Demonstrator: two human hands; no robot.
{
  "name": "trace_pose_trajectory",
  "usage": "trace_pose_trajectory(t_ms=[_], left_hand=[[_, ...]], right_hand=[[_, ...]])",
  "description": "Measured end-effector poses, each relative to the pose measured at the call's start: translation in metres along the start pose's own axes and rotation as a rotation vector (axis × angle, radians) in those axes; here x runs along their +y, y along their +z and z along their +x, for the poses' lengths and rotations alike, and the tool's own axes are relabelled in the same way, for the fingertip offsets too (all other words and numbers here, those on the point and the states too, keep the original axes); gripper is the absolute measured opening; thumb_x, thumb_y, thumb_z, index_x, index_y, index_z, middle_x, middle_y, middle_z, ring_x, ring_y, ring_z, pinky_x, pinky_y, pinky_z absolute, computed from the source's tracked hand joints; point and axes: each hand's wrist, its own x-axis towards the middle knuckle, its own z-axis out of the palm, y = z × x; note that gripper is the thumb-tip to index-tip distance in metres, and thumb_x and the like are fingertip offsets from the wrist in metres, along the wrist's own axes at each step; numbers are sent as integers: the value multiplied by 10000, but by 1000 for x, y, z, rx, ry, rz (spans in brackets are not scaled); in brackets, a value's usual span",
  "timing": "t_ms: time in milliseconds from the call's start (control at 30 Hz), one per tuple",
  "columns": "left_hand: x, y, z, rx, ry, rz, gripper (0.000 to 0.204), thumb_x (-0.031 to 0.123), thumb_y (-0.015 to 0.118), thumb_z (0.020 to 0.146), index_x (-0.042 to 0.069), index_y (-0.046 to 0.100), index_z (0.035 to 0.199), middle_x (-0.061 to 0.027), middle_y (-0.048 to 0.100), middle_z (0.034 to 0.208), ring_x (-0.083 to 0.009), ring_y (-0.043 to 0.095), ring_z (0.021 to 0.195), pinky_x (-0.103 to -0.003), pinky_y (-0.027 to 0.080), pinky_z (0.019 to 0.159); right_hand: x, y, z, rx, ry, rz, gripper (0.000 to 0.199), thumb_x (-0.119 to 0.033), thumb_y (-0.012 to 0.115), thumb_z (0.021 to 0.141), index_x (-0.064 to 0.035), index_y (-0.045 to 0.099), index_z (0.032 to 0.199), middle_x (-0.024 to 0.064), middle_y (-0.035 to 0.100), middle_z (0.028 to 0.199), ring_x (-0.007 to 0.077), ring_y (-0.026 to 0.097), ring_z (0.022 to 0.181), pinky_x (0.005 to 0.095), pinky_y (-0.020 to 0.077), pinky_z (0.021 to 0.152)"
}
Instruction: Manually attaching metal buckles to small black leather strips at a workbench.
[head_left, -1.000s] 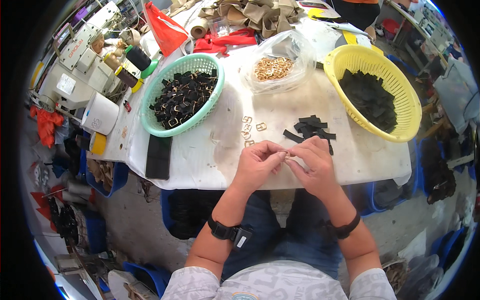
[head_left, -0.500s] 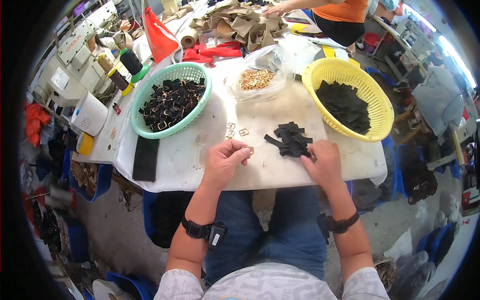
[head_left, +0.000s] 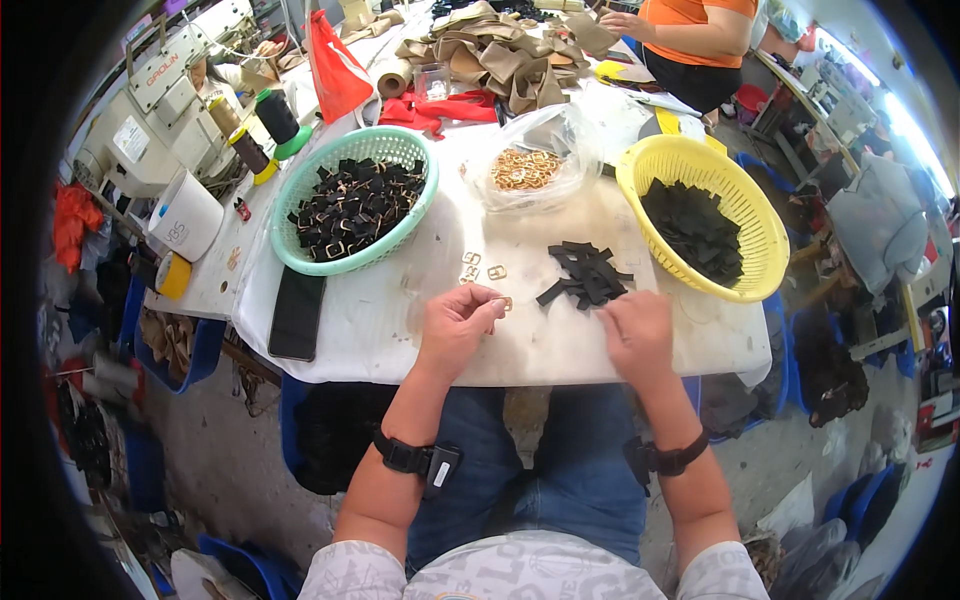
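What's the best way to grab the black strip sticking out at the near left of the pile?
Likely pinch the strip by its outer end, coming from the left: that narrow end juts out over bare table, clear of the heaped strips.

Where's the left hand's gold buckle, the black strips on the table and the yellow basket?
Gold buckle (head_left: 508, 304): head view, its exposed end.
Black strips (head_left: 588, 275): head view, the pile's middle.
Yellow basket (head_left: 757, 212): head view, inner right wall.
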Motion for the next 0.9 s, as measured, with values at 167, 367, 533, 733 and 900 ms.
trace_pose_trajectory(t_ms=[167,367,533,733,900], left_hand=[[2,1,-3,-6,6,92,70,49,668,890,-12,698,906,-2,662,783,-31,537,653,-189,436,581],[-1,2,-3,40,11,16,77,56,671,892,-12,702,913,-11,669,796,-37,540,647,-192,440,580],[-2,1,-1,71,4,8,104,54,657,906,-29,694,955,-46,677,823,-61,553,645,-209,453,590],[9,26,-3,-14,-47,86,179,78,621,941,-49,697,1041,-51,666,820,-66,556,660,-216,463,609],[0,49,0,-72,-125,-86,203,107,590,972,-50,696,1045,-29,644,794,-63,543,658,-214,462,616]], right_hand=[[-30,24,36,-76,-254,-294,79,-119,618,747,-84,641,814,38,560,807,222,536,879,379,387,795],[-18,46,53,-275,-434,-371,114,-135,608,725,-79,632,822,31,572,809,203,530,888,385,383,839],[-21,43,54,35,-185,28,82,-43,634,751,-57,615,830,49,612,826,215,568,766,360,418,771],[-26,33,15,64,387,686,137,77,562,882,-7,587,988,62,649,895,127,594,699,275,483,640],[-30,28,10,117,615,1035,188,53,548,917,11,578,1097,44,629,877,78,591,757,235,495,647]])
